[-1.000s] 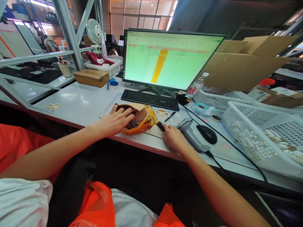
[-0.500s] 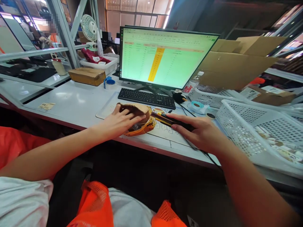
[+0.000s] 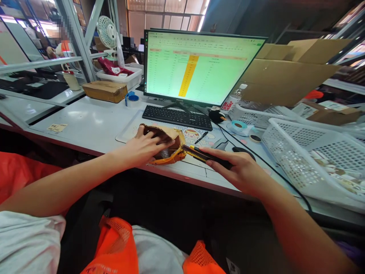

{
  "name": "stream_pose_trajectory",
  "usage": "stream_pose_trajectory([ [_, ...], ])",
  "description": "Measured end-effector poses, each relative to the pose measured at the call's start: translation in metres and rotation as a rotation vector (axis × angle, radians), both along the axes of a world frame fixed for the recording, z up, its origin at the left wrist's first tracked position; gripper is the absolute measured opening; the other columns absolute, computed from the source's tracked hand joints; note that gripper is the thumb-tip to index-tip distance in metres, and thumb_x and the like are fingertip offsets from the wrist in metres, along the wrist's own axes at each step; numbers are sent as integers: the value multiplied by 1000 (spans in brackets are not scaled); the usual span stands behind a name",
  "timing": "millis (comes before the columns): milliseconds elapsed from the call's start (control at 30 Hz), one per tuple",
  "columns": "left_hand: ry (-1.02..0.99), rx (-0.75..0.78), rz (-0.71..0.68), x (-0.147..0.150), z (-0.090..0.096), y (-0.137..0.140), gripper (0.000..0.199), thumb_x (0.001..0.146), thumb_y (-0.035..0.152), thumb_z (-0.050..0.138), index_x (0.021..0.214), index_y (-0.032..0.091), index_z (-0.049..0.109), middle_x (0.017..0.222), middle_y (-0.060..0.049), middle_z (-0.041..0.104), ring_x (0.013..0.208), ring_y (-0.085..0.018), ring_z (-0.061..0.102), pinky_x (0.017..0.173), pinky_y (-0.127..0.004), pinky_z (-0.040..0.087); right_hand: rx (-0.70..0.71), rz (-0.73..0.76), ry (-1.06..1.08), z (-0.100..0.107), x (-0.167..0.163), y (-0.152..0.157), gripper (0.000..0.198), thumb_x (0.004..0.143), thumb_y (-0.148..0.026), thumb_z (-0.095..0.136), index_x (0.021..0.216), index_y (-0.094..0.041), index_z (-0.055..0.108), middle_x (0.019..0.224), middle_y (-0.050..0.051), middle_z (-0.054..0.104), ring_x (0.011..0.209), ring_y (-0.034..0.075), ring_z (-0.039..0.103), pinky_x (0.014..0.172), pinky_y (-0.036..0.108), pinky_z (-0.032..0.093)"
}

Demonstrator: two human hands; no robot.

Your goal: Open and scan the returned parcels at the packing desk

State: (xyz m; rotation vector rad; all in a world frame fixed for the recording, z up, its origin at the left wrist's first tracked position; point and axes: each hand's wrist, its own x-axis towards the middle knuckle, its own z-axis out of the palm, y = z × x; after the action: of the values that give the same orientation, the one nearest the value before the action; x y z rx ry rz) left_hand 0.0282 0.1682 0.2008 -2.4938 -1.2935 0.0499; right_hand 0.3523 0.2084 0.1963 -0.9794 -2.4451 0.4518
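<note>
Utility knife [image 3: 199, 153] now against parcel [image 3: 167, 142]

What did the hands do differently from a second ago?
The right hand left the table edge, took hold of the yellow-and-black utility knife and brought its tip to the parcel. The left hand stayed pressed on the parcel; the monitor and keyboard did not move.

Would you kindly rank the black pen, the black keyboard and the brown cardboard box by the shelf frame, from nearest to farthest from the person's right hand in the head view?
From the right hand, which grips a yellow-and-black utility knife:
1. Black pen: just beyond the knife, on the mat.
2. Black keyboard: farther back, under the monitor.
3. Brown cardboard box: far left, by the shelf frame.
</note>
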Motion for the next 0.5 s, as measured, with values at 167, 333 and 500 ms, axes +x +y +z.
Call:
stream_pose_trajectory([
  [167,18,-23,-16,-2,0,2,81,96,25,60,166,36,22,160,-11,48,141,-38,42,114,-59,25,-9,-19,-17,-10,8,-9,44,98,-41,57,138,-26,70,85,3,78,51,13,58,54,26,49],
  [333,7,-25,63,-7,1,6,84,95,28,57,168,30,16,162,-15,44,136,-40,45,108,-59,33,34,-72,-5,-10,22,-11,43,99,-42,57,136,-26,71,88,5,78,58,17,64,57,30,52],
  [500,31,-8,77,-8,3,8,88,94,26,56,169,30,10,167,-14,37,138,-40,43,109,-62,33,106,-109,106,11,5,6,44,96,-41,60,137,-28,70,112,5,78,85,25,74,76,36,60],
])
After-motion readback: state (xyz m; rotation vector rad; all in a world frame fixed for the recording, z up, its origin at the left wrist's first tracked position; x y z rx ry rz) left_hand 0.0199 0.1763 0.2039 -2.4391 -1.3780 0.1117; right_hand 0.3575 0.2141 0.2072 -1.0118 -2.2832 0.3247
